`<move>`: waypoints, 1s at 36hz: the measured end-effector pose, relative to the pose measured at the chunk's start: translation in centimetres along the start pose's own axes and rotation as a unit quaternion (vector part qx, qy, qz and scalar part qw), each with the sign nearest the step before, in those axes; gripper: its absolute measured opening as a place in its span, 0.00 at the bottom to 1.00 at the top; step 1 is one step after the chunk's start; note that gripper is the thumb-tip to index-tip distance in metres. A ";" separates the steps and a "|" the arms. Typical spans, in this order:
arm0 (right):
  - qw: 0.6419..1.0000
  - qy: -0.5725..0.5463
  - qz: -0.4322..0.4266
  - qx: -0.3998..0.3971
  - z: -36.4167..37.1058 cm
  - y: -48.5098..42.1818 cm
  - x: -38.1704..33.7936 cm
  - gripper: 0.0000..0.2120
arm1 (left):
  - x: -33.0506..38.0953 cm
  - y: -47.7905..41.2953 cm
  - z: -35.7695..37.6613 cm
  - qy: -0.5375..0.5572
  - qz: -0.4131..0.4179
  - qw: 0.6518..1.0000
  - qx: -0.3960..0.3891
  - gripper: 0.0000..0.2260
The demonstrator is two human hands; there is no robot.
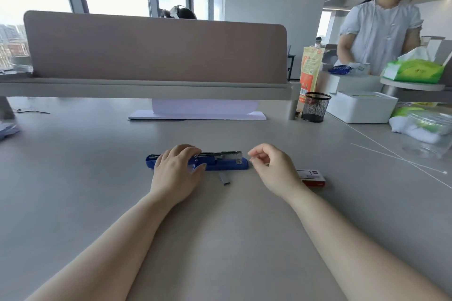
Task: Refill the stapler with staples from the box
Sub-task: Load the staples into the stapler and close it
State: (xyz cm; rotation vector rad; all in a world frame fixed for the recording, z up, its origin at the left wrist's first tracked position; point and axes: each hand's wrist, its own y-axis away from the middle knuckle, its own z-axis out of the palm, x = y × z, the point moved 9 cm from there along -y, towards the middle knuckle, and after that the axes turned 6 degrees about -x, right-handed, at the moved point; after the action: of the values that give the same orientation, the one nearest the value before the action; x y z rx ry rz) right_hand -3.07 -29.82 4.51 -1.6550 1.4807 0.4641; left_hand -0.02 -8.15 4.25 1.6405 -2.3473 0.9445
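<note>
A blue stapler point(221, 163) lies flat and swung open on the grey desk point(97, 154), its metal magazine channel facing up. My left hand point(175, 170) rests on its left half, fingers curled over the hinge area and holding it down. My right hand point(274, 168) hovers just right of the stapler's tip, fingers loosely curled and apart; I see nothing in them. A short strip of staples point(225, 179) lies on the desk just in front of the stapler. The red and white staple box point(313, 176) sits on the desk behind my right wrist, partly hidden.
A beige desk divider point(156, 49) runs across the back, with a white stand base point(198, 115) under it. A black mesh pen cup point(316, 107), a white box point(362, 109), plastic bags and white cords point(391, 151) crowd the right. A person point(378, 32) stands at the far right.
</note>
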 end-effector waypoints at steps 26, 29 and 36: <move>0.975 0.211 -0.031 -0.059 4.2 1.0 -2.6 0.05 | -1.9 -0.4 1.2 -0.097 -0.067 0.992 -0.037 0.23; 0.985 0.164 -0.024 -0.052 3.4 0.8 -2.3 0.04 | -1.9 -0.4 1.7 -0.098 -0.065 0.992 -0.056 0.24; 0.996 0.081 -0.038 0.027 0.5 0.3 -1.8 0.01 | -1.5 -0.3 0.9 -0.079 -0.057 0.994 -0.044 0.20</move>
State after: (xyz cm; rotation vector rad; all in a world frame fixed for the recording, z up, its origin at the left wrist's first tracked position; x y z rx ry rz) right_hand -3.64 -28.26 5.50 -1.7328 1.5264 0.2506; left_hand 1.01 -7.52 3.01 1.8527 -2.3253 0.7028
